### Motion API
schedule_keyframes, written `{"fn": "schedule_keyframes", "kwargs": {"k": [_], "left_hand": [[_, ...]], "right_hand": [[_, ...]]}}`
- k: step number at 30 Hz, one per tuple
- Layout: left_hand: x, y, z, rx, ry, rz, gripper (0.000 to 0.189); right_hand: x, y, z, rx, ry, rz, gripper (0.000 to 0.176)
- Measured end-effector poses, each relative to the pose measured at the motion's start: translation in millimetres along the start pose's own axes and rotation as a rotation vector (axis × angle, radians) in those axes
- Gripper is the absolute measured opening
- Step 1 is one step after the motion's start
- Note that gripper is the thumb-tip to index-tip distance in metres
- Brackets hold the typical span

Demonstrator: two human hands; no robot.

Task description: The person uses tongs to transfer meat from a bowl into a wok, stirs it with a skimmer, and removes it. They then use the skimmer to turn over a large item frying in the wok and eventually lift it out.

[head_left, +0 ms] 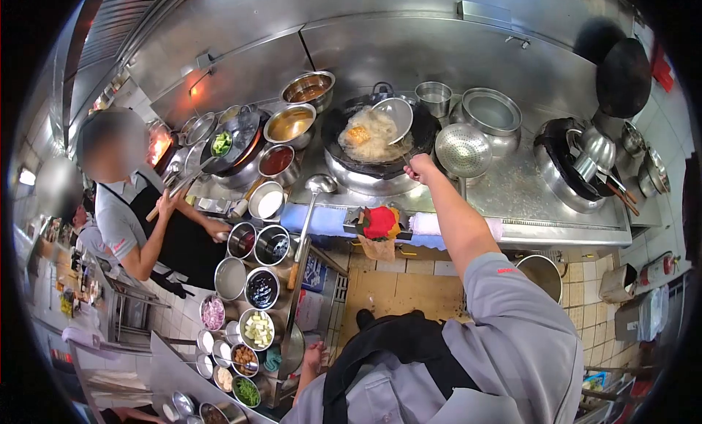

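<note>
My right hand (419, 169) is closed on the handle of a round metal strainer (395, 115), arm stretched out over the stove front. The strainer's bowl tilts over the right side of a black wok (336, 152). Pale foaming oil fills the wok, with a golden-orange piece of food (357, 135) frying in it. My left hand (313, 356) hangs low beside the ingredient counter, its fingers loosely curled and nothing visible in them. Right of the wok lies a perforated skimmer (463, 151). A long-handled ladle (320, 183) rests to the left, beside the sauce containers.
A co-worker (139, 205) on the left handles another wok (241, 142) with green vegetables. Bowls of sauce (290, 124) stand between the woks. Several ingredient containers (257, 329) line the left counter. A lidded pot (491, 113) and a third burner (567, 164) are at right.
</note>
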State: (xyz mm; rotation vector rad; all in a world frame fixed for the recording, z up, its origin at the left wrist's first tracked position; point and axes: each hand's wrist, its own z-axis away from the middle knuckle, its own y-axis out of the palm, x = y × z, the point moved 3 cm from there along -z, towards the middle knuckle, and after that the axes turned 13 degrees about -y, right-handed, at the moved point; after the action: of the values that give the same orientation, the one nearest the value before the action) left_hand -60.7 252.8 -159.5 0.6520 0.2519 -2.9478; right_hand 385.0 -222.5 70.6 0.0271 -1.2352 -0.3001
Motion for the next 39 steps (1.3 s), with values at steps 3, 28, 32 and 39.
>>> {"fn": "schedule_keyframes", "kwargs": {"k": [3,28,32,39], "left_hand": [[14,-6,7,0.002,-0.045,-0.160,0.024],[-74,63,-26,0.125,0.028,-0.300,0.024],[-76,69,-24,0.135,-0.007,-0.306,0.024],[-71,56,-41,0.138,0.012,-0.356,0.030]], "right_hand": [[5,-9,-6,0.011,0.052,-0.203,0.009],[61,-191,141,-0.210,-0.342,-0.164,0.033],[38,-221,146,-0.289,-0.318,-0.336,0.031],[31,-215,146,-0.532,-0.395,0.432,0.019]]}}
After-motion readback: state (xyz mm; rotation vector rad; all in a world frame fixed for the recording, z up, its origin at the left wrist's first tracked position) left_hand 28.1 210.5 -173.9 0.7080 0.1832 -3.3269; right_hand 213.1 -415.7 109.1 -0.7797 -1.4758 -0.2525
